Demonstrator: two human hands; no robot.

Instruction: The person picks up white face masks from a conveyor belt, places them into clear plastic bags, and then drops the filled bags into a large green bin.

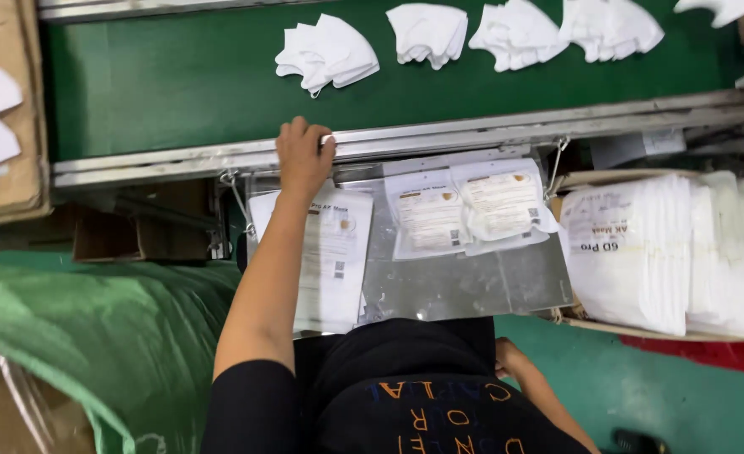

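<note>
The left hand (303, 155), above centre of the frame, rests curled over the metal rail (439, 139) at the near edge of the green belt (170, 80), its grip closed loosely on the rail and holding nothing else. The right hand (511, 360) sits low at the hip, lower right; I cannot tell whether its grip is closed. Just below the left hand lies a stack of printed bags (331, 261) on the metal surface (464, 282). 4 bundles of white masks (328, 52) lie along the top. Fingers draped so near the belt could get nipped, and a dragging forearm could sweep bags off the surface.
</note>
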